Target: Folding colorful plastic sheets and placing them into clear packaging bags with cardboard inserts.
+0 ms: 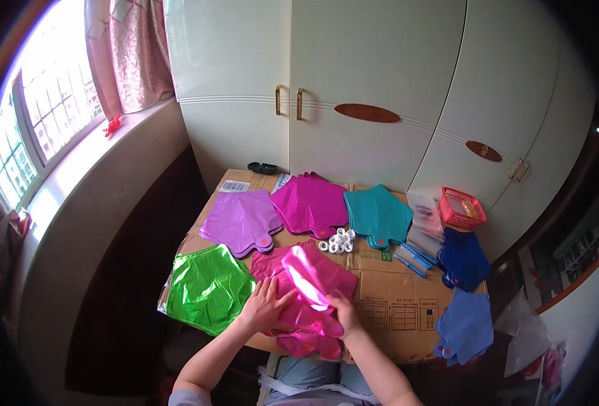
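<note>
A shiny pink foil balloon (326,274), flat and uninflated, lies in front of me at the table's near edge, apparently on other pink ones. My left hand (267,306) rests on its left part with the fingers stretched out. My right hand (343,314) pinches the foil at its right side, where a bright fold stands up. Beside my left hand lies a green foil balloon (211,287). Beyond are flat stacks of lilac balloons (238,218), magenta balloons (309,205) and teal balloons (378,213), with red-dotted tabs toward me.
A cardboard sheet (394,291) covers the table. Small white rolls (338,241) cluster in the middle. Blue-and-white tubes (414,257), dark blue balloons (465,260), light blue balloons (465,325) and a red basket (462,208) stand right. White cabinets (374,61) rise behind.
</note>
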Tool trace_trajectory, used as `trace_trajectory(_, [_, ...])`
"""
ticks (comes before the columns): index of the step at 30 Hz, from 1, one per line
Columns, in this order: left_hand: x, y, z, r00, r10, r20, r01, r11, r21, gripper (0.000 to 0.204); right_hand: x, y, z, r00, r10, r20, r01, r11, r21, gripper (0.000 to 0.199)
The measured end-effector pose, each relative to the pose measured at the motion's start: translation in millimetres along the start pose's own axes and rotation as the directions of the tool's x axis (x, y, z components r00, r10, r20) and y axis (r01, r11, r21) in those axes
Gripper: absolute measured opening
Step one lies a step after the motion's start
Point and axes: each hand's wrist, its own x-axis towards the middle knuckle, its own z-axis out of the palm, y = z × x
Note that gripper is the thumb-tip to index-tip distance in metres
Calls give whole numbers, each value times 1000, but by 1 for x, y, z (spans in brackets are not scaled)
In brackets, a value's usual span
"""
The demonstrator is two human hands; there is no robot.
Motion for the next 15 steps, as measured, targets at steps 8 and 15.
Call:
trace_trajectory(8, [5,1,-2,998,-7,66,7,1000,-7,92,-43,-135,-67,880,-463,-111,470,808,355,40])
trace_trajectory(15, [3,3,-4,998,-38,45,39,999,-20,97,-140,-176,-5,692,-636,342,671,390,-631,18])
